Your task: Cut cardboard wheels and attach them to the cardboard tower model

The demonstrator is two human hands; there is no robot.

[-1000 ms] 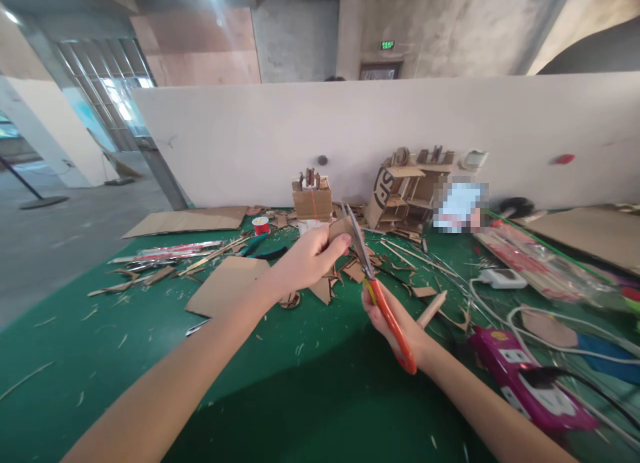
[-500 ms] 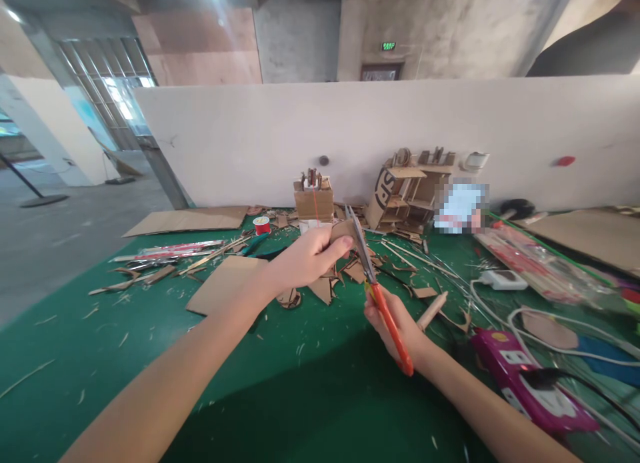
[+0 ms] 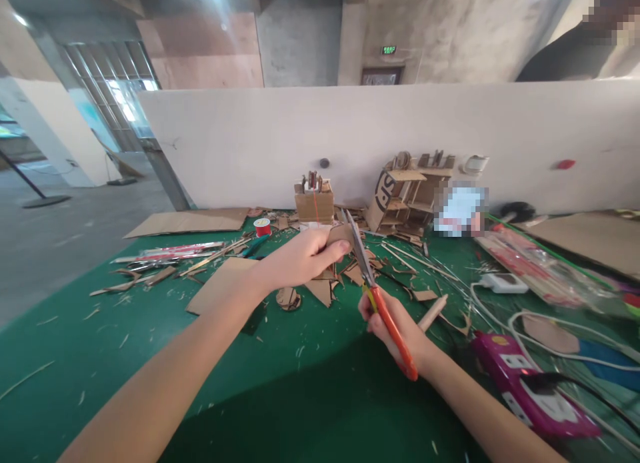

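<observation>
Between thumb and fingers, my left hand [image 3: 305, 253] pinches a small piece of brown cardboard [image 3: 341, 234]. My right hand [image 3: 393, 323] is wrapped round the orange handles of a pair of scissors [image 3: 367, 269]. Their blades point up and away, slightly apart, at the right edge of the cardboard piece. Under my left hand lie loose cardboard scraps [image 3: 320, 291] and a round cardboard disc [image 3: 289, 299]. A flat cardboard sheet [image 3: 215, 286] sits partly beneath my left forearm.
Behind my hands stand a cardboard box [image 3: 314, 206] and a cardboard shelf model [image 3: 400, 196] against a white partition [image 3: 250, 143]. A red thread spool [image 3: 262, 227] is at left. To the right lie a magenta power strip [image 3: 530, 383], white cables and a blurred lit screen [image 3: 460, 209].
The scissor blades have opened a little wider beside the cardboard piece. My left hand has shifted slightly left, and the right hand's fingers have moved slightly with the handles.
</observation>
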